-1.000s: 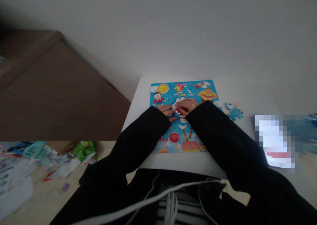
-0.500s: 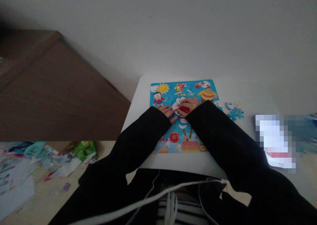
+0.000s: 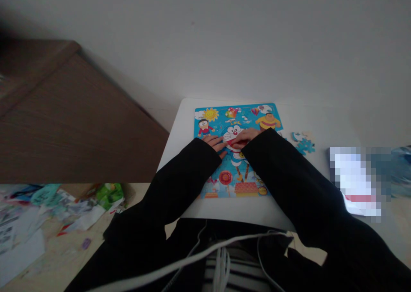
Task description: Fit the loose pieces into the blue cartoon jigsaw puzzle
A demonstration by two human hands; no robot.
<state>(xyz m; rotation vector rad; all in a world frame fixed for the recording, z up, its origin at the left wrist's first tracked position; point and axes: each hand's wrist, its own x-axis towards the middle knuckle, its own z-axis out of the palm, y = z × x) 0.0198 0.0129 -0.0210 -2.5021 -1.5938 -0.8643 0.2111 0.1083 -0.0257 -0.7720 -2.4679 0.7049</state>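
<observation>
A cartoon jigsaw puzzle (image 3: 212,183) in a blue frame lies flat on the white table, mostly filled with pieces. Its picture has a round white-and-blue cat face in the middle. My left hand (image 3: 215,143) rests on the puzzle left of that face, fingers stretched out and flat. Over the right side of the face is my right hand (image 3: 246,136), its fingers bent together with the tips touching the printed red mouth. Whether a piece is between those fingertips is hidden. Several loose puzzle pieces (image 3: 305,145), blue, white and tan, lie right of the frame.
A lit, blurred screen device (image 3: 353,176) lies on the white table (image 3: 244,207) at the right. The wall rises behind, a brown cabinet (image 3: 80,125) stands left, and papers and bags (image 3: 80,206) litter the floor. A white cable (image 3: 192,257) crosses my lap.
My right hand has slid slightly down on the cat face, from the nose to the mouth, so the eyes and red nose now show. My left hand stays nearly still.
</observation>
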